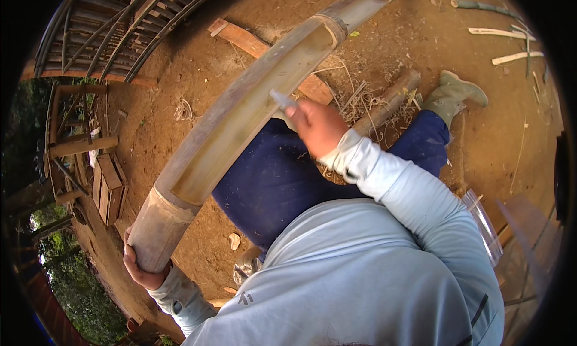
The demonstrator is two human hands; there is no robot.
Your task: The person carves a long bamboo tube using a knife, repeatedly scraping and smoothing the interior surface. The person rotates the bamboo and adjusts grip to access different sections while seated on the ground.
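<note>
A thick bamboo pole [240, 97] slants from the lower left up to the top right, across my lap. One long section of its wall is cut away, and the pale hollow inside [225, 148] shows. My left hand [143, 269] is wrapped round the pole's near, uncut end, with part of the fingers hidden behind it. In a closed fist, my right hand [321, 127] holds a knife; its short grey blade [279, 98] points up and left at the edge of the opening. Most of the knife's handle is covered by my fingers.
Beneath the pole, a reddish wooden plank [249, 41] lies on the dirt floor. A log [393, 100] and dry shavings lie near my boot [454, 97]. Slatted bamboo furniture [114, 30] stands at far left, above a wooden crate [109, 187]. Cut sticks [496, 32] lie far right.
</note>
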